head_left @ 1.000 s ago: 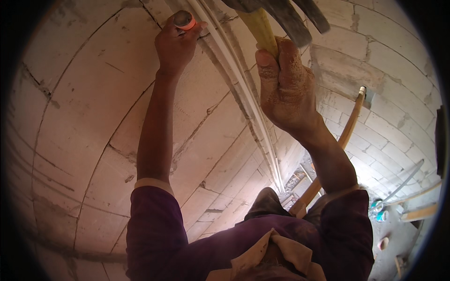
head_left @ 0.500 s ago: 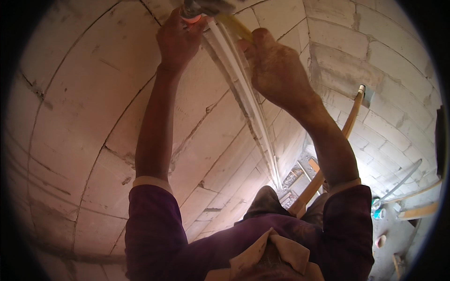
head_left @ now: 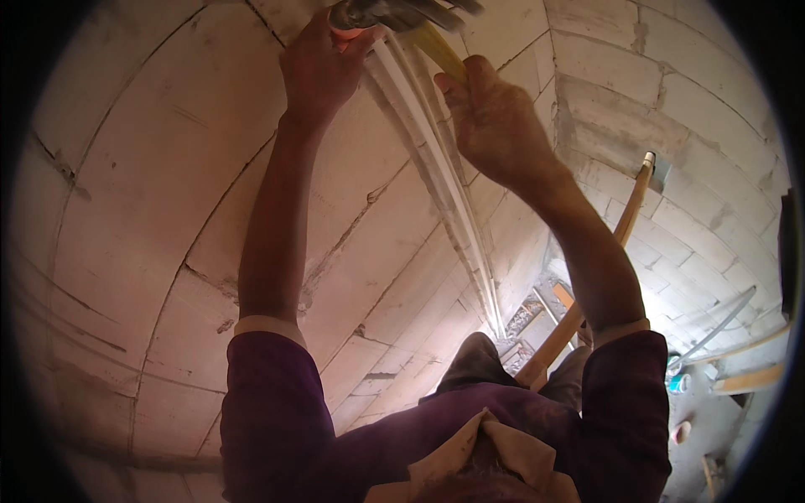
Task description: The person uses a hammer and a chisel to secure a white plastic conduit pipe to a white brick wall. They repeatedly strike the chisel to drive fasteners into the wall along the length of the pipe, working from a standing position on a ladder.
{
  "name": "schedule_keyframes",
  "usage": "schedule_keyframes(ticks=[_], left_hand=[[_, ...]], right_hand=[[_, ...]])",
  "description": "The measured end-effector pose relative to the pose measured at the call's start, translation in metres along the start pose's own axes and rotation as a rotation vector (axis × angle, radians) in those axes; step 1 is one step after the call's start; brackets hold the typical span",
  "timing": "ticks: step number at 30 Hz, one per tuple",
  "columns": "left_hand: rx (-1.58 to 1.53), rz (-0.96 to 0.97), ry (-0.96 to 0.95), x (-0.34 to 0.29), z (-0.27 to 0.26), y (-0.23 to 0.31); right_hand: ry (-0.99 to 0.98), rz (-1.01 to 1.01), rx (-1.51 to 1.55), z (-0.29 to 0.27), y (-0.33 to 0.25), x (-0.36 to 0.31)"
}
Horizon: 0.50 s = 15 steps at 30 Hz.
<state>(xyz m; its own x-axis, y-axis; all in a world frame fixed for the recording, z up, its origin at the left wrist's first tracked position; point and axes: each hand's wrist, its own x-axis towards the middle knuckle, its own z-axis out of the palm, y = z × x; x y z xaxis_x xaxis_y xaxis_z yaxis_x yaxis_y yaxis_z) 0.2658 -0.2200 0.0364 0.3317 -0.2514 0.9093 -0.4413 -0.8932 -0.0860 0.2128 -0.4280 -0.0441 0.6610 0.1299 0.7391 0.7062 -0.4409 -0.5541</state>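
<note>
My right hand (head_left: 501, 126) is closed around the yellow handle of a claw hammer (head_left: 441, 54). Its dark metal head lies at the top edge, with the claw pointing right and the striking end over my left fingers. Raised against the block wall (head_left: 210, 159), my left hand (head_left: 317, 75) has its fingers closed beneath the hammer head. A reddish-orange patch (head_left: 348, 34) shows at those fingertips; what they hold is mostly hidden. Between my arms, white pipes (head_left: 429, 147) run down a groove cut in the wall.
A long wooden pole (head_left: 558, 344) slants up past my right arm toward a recess in the far block wall (head_left: 696, 134). On the floor at lower right are a teal-and-white bucket (head_left: 679, 383) and a timber piece (head_left: 750, 379). Rubble (head_left: 524, 314) lies near the pipes' lower end.
The hammer has shifted slightly down and right, so its claw now shows clearly. My right hand has moved a little with it, while my left hand stays almost in place.
</note>
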Motion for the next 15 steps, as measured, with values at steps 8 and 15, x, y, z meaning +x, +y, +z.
schedule_keyframes(ticks=[8, 15], left_hand=[[0.096, 0.029, -0.056, 0.019, 0.003, 0.004], [0.221, 0.05, -0.452, 0.095, 0.012, 0.033]], right_hand=[[0.024, -0.075, -0.005, -0.015, 0.007, 0.002], [0.211, 0.19, 0.266, -0.045, 0.015, -0.031]])
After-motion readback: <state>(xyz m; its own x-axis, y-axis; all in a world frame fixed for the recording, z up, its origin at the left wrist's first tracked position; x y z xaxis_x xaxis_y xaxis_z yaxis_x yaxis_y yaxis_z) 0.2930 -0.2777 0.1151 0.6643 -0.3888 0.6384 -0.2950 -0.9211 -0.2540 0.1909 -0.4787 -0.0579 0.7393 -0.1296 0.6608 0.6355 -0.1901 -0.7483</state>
